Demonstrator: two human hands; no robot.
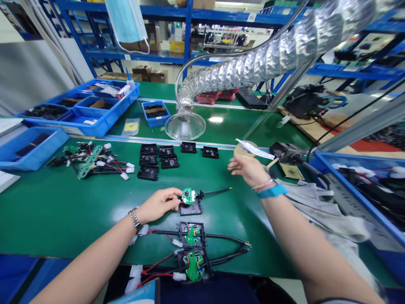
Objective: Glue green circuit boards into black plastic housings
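In the head view, my left hand pinches the edge of a small green circuit board, which is tilted up over a black plastic case half. A black cable with a bare end runs right from it. My right hand is reaching out at the right, slightly blurred, its fingers loosely curled and apart with nothing visible in them. Just beyond it lies a tan roll with a white strip across it. Nearer me are two black cases with green boards and wires inside.
Several black case halves lie beyond my left hand, and a heap of wired boards is to the left. A funnel hood on a foil duct hangs over the bench. Blue bins stand left; grey gloves lie right.
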